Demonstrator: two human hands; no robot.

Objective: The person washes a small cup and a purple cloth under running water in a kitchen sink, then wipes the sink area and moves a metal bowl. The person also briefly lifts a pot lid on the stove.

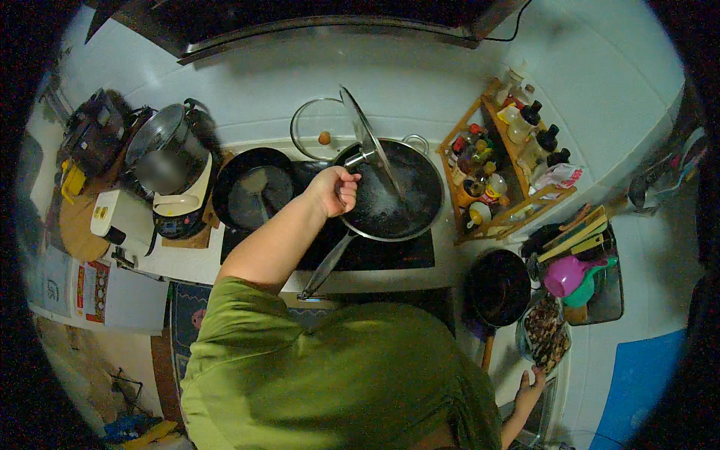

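My left hand (336, 191) grips the metal handle of a glass lid (365, 126). The lid is tipped up nearly on edge, its lower rim over a dark wok (416, 208) on the black induction cooktop (388, 256). Inside the wok the surface looks pale and speckled; what it is stays unclear. Far to the right, my right hand (530, 388) has its fingertips at the near end of a clear container (524, 343) of brown, chopped-looking food (543, 332). Whether those fingers grip the container is not clear.
A dark frying pan (222, 194) sits left of the wok. Behind leans another glass lid (298, 132). A rice cooker (183, 211) stands left, a wooden rack of bottles (523, 174) right. Near the container are a black pan (498, 287) and a pink ladle (564, 277).
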